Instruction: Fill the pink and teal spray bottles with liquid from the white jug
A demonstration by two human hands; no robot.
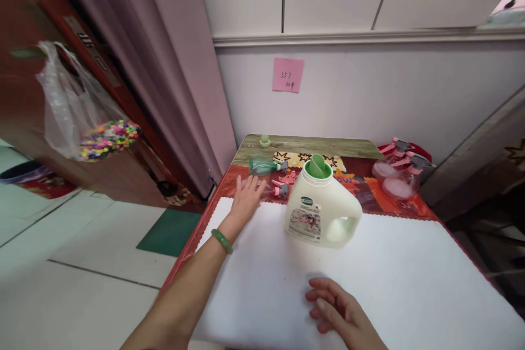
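Note:
My left hand (249, 197), with a green bangle on its wrist, is stretched out palm down. Its fingers are spread over a clear spray bottle with a pink and grey head (281, 190) that lies on its side. The hand partly hides this bottle, so I cannot tell whether they touch. Just beyond lies a green spray bottle (262, 166). A cream jug (302, 219) with a green spout in its uncapped mouth stands upright on the white mat (262, 279). My right hand (338, 309) hovers nearer me above the mat, fingers loosely bent and apart, holding nothing.
Two spray bottles of pink liquid (400, 185) stand at the table's right back. A green cap (264, 141) sits at the back edge. On the left, a plastic bag of colourful pieces (109, 139) hangs from the door handle. A pink note (287, 75) is on the wall.

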